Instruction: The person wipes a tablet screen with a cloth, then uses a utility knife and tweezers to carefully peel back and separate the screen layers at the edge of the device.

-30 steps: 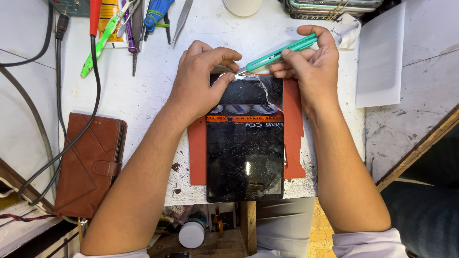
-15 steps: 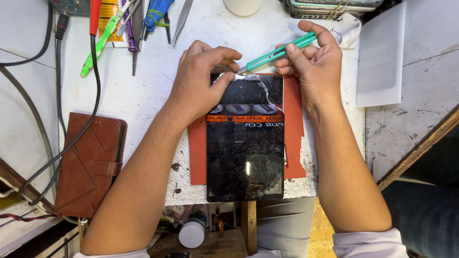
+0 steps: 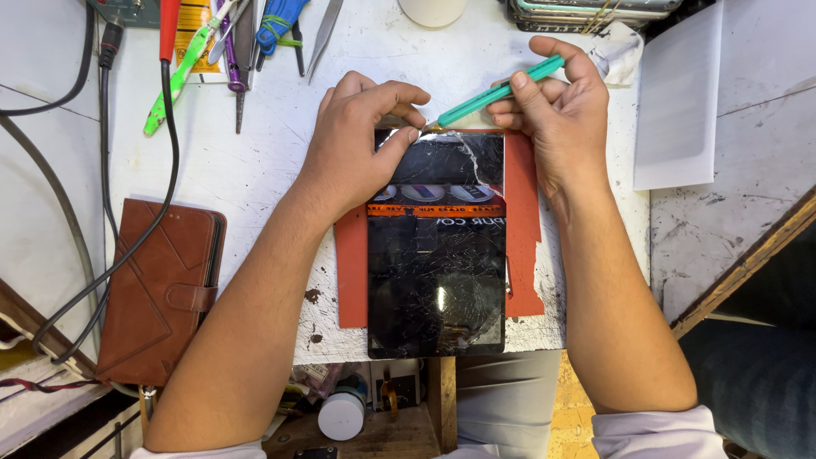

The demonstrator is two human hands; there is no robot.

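Observation:
A black tablet (image 3: pixel 438 280) with a cracked glass screen lies on a red mat (image 3: pixel 521 212) on the white workbench. My left hand (image 3: pixel 357 140) rests on the tablet's far left corner, thumb and forefinger pinched at its top edge. My right hand (image 3: pixel 557 106) grips a teal-handled tool (image 3: pixel 497 92), slanted down to the left, with its tip at the tablet's top edge beside my left fingertips. An orange strip (image 3: pixel 438 208) runs across the screen below my left hand.
A brown leather wallet case (image 3: pixel 161 289) lies at the left with black cables (image 3: pixel 166 170) crossing it. Screwdrivers, tweezers and other hand tools (image 3: pixel 242 38) lie at the back left. A white sheet (image 3: pixel 680 106) sits at the right, stacked devices (image 3: pixel 586 13) at the back.
Both hands stay at the tablet's top edge. My right hand has tilted the teal tool slightly, its tip still at the edge.

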